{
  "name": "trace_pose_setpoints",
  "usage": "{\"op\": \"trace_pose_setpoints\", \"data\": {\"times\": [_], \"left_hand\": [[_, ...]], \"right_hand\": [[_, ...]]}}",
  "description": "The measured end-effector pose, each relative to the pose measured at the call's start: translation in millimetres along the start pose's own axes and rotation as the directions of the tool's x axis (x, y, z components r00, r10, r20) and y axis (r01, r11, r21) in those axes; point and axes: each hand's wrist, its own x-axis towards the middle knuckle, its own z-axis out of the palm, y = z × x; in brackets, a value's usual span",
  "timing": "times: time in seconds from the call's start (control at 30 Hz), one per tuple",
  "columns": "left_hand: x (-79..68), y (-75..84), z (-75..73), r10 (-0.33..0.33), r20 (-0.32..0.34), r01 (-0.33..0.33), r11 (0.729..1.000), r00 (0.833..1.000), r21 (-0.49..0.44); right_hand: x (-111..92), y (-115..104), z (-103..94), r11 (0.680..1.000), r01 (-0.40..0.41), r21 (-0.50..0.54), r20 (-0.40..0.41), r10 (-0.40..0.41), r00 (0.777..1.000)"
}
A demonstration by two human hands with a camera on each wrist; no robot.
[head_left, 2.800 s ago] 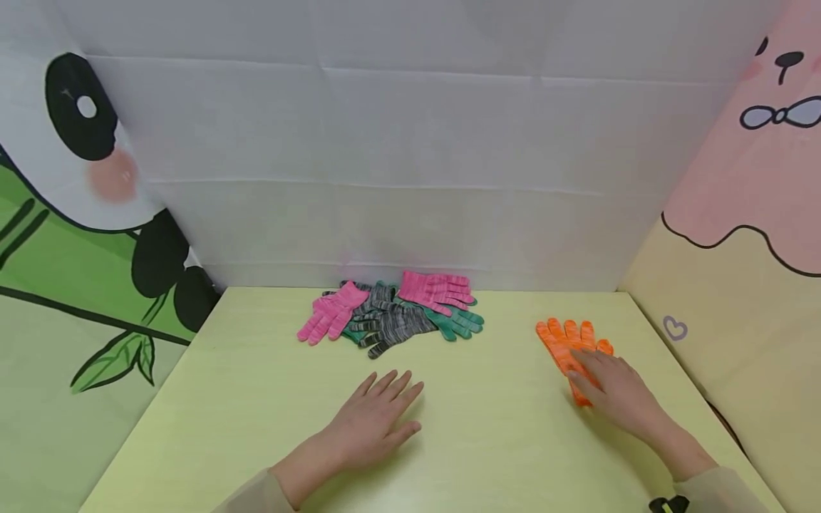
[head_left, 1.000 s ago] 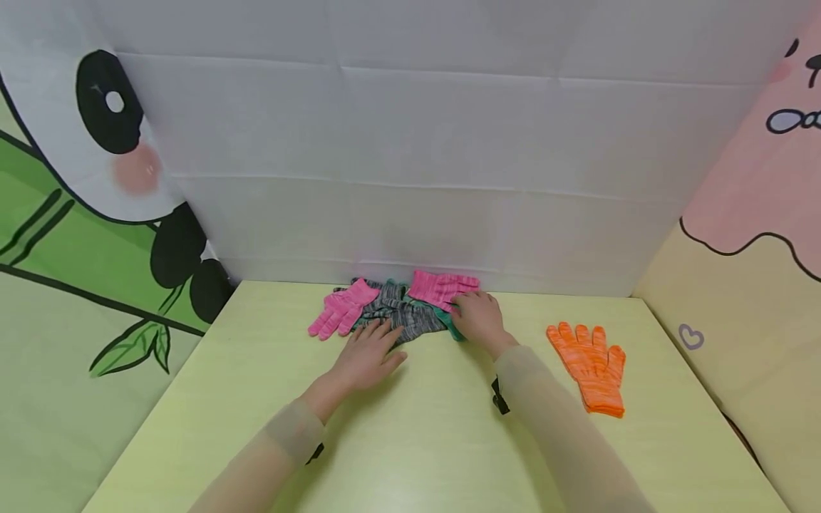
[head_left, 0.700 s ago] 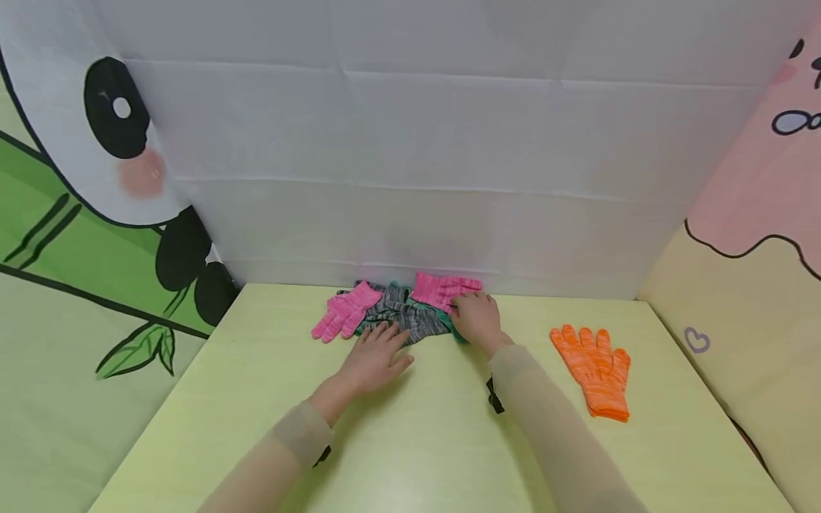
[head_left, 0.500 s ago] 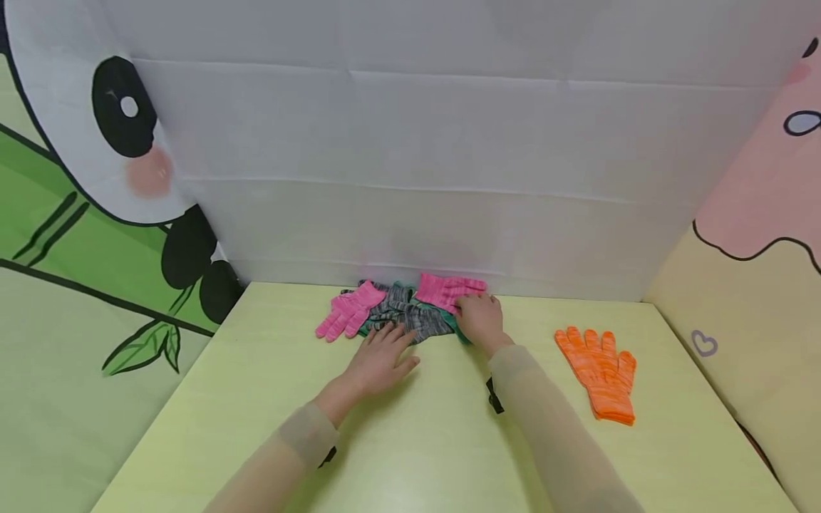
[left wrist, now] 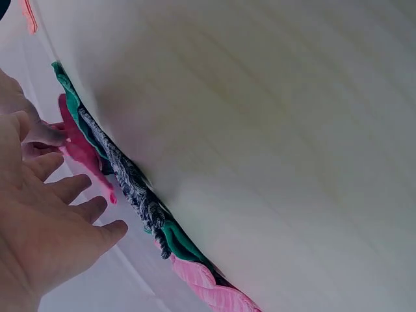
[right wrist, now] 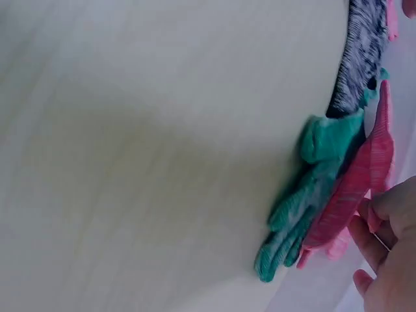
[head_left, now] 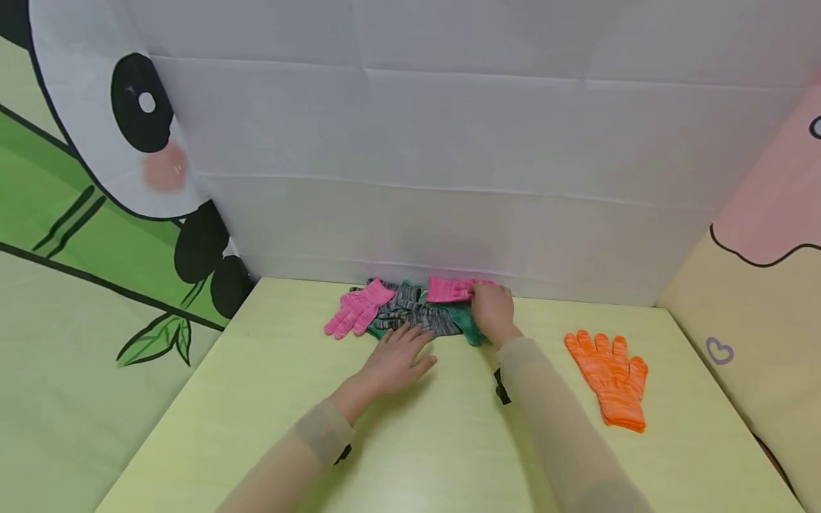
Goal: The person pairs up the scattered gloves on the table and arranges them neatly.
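Between the thumb and fingers of my right hand is a bright pink knit glove, pinched at its right part. In the right wrist view this pink glove is raised off the green glove beside it. My left hand has its fingers spread and holds nothing; its fingertips overlap the lower edge of the grey-black glove in the head view. A second, lighter pink glove lies on the left of the pile. Green fabric shows beneath it in the left wrist view.
An orange glove lies flat and alone at the right of the pale yellow table. The glove pile sits against a white back sheet. Printed cartoon panels stand along the left and right sides.
My right hand left the orange glove and reached the pile; it has since lifted the right pink glove slightly, uncovering more green. My left hand moved forward to the pile's edge.
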Motion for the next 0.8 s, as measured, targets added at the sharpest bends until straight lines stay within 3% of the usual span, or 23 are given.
{"op": "trace_pose_setpoints", "data": {"times": [0.13,0.27,0.63,0.8], "left_hand": [[-0.3,0.1,-0.1,0.0,0.007,0.0,1.0,1.0,0.001],[-2.9,0.6,-2.2,0.012,0.0,-0.012,1.0,1.0,0.011],[-13.8,6.4,-5.0,0.073,0.001,-0.073,0.996,0.997,0.043],[-20.9,10.8,-4.3,0.102,0.018,-0.103,0.992,0.995,0.068]], "right_hand": [[-2.0,8.7,-13.5,0.991,0.027,0.13,-0.045,-0.021,0.999],[-9.7,17.9,-32.0,0.983,0.091,0.162,-0.051,-0.084,0.995],[-36.5,63.2,-51.2,0.958,0.228,0.171,0.039,-0.238,0.97],[-48.7,83.3,-47.2,0.972,0.198,0.128,0.174,-0.218,0.96]]}}
